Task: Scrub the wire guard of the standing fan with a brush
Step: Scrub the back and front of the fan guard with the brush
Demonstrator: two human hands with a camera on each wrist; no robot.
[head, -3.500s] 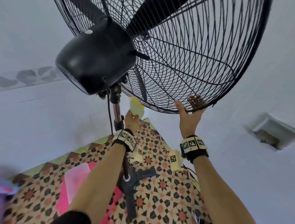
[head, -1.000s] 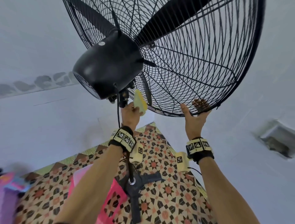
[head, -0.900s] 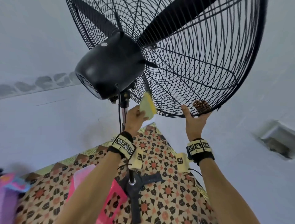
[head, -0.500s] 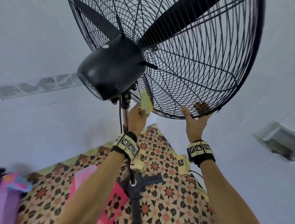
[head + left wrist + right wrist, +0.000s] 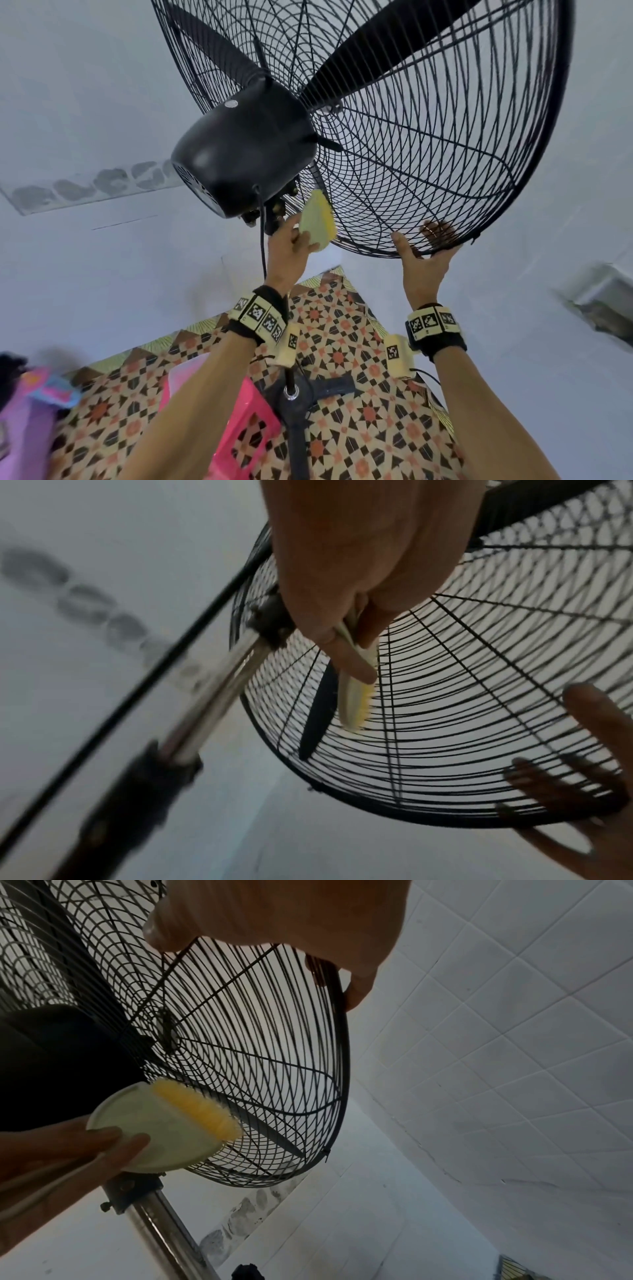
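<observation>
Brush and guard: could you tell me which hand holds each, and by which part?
Left hand grips the brush by its pale back; right hand holds the guard at its bottom rim.

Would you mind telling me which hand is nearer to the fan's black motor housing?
Left. The left hand, gripping the brush, sits just below the motor housing; the right hand grips the wire guard at its lower rim, farther off.

No readable text, brand or number anywhere. Only square black-and-white coded markers on wristbands (image 5: 262,317) below both hands; not legible as writing.
</observation>
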